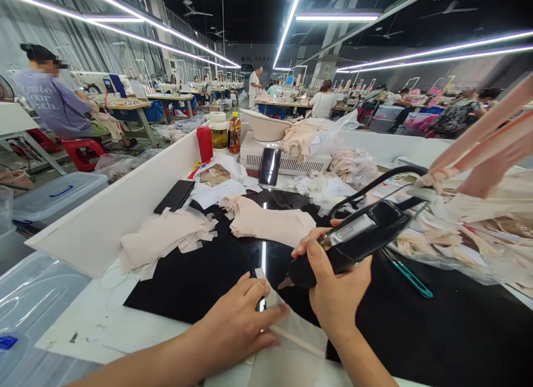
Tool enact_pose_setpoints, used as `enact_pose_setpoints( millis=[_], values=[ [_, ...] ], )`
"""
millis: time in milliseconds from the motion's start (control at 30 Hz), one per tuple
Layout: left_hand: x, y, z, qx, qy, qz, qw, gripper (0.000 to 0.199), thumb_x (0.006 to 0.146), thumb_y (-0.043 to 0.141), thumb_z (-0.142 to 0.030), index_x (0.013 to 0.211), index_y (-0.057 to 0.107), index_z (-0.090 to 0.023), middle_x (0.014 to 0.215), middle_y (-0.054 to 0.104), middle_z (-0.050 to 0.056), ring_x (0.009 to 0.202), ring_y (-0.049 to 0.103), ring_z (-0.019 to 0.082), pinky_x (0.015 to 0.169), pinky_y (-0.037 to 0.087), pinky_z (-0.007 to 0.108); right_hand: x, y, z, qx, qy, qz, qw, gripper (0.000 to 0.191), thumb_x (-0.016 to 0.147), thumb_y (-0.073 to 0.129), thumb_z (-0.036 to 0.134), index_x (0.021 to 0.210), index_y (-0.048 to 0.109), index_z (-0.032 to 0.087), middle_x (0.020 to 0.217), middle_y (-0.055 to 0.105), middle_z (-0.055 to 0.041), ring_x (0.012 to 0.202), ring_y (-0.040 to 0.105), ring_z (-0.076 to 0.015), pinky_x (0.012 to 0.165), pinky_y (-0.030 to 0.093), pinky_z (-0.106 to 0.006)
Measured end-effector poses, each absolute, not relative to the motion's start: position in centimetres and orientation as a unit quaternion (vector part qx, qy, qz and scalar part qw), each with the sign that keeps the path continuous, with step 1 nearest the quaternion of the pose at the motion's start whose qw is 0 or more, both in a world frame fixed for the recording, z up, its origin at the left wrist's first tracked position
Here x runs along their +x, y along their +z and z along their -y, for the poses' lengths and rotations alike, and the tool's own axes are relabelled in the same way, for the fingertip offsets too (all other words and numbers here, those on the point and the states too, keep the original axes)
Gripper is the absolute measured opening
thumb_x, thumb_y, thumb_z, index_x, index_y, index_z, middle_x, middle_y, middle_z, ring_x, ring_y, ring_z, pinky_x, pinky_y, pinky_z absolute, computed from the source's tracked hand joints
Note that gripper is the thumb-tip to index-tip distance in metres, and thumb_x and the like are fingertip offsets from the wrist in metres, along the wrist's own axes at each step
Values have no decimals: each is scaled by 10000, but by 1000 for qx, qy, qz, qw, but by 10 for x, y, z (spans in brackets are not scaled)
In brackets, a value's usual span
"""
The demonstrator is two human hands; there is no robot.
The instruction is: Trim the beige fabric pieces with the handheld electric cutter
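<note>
My right hand (339, 287) is wrapped round a black handheld power tool (353, 237) with a silver plate on its side. The tool's tip points down and left, close to a thin pale fabric piece (297, 323) on the black mat (187, 290). Pressing on that fabric, my left hand (239, 317) lies with its fingers apart. A small shiny dark object shows between its fingers; I cannot make out what it is. Beyond my hands are two stacks of pale pink fabric pieces, one in the middle (270, 223) and one at the left (166, 237).
Teal-handled tweezers (410, 276) lie right of the tool. Pink fabric strips (478, 137) tie to the tool's rear, beside its black cord. A phone (270, 166) leans on a white box (250, 156). Fabric heaps (458, 237) fill the right. A white panel (125, 209) borders the left.
</note>
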State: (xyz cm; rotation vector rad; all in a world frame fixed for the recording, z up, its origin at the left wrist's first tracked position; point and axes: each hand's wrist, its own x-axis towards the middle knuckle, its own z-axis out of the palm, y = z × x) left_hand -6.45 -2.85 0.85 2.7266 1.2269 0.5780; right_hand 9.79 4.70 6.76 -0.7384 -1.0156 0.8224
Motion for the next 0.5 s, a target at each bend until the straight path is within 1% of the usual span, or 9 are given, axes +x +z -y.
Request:
enact_pose_setpoints(
  millis=[100, 167, 233, 300, 400, 433, 500],
  values=[
    [-69, 17, 26, 885, 183, -421, 73, 482, 1027, 671, -247, 1481, 513, -213, 1212, 629, 93, 1108, 632, 241, 1055, 553, 434, 109, 69, -48, -344, 364, 480, 720, 439, 784, 871, 293, 1094, 561, 262, 812, 695, 48, 619, 659, -146, 639, 596, -328],
    [-70, 18, 23, 871, 192, -446, 82, 441, 1041, 595, -135, 1470, 506, -188, 1169, 653, 67, 1069, 639, 212, 1000, 569, 366, 118, 68, -49, -348, 366, 489, 711, 433, 792, 871, 338, 1095, 572, 262, 846, 711, 26, 669, 677, -168, 676, 598, -348],
    [-69, 13, 16, 860, 198, -467, 65, 358, 1033, 564, -80, 1373, 571, -188, 1085, 661, 40, 1009, 643, 199, 923, 575, 325, 130, 66, -50, -360, 363, 498, 700, 392, 824, 841, 401, 1092, 594, 254, 871, 729, 3, 727, 697, -194, 713, 591, -360],
    [-66, 5, 7, 863, 187, -470, 26, 273, 997, 597, -53, 1224, 632, -199, 1006, 649, 19, 923, 640, 196, 832, 567, 308, 143, 65, -54, -390, 352, 518, 675, 364, 861, 793, 465, 1100, 636, 240, 899, 751, -20, 790, 714, -217, 754, 578, -360],
    [-63, -8, -8, 879, 153, -449, -59, 253, 912, 652, -8, 1084, 641, -193, 972, 640, 14, 859, 625, 197, 762, 536, 301, 162, 65, -60, -444, 312, 547, 638, 443, 836, 791, 541, 1122, 690, 219, 954, 753, -42, 870, 703, -245, 767, 560, -350],
    [-63, -12, -11, 882, 140, -443, -84, 254, 881, 660, 1, 1047, 635, -190, 958, 637, 15, 841, 619, 197, 743, 526, 302, 167, 65, -61, -450, 289, 540, 650, 482, 821, 800, 551, 1150, 693, 216, 998, 745, -50, 899, 695, -248, 783, 560, -353],
    [-64, -19, -16, 888, 105, -432, -119, 259, 803, 674, 15, 963, 622, -183, 894, 616, 14, 793, 601, 204, 691, 505, 312, 177, 65, -59, -433, 223, 495, 720, 529, 805, 826, 524, 1214, 676, 224, 1086, 716, -56, 966, 681, -240, 867, 561, -368]
  ],
)
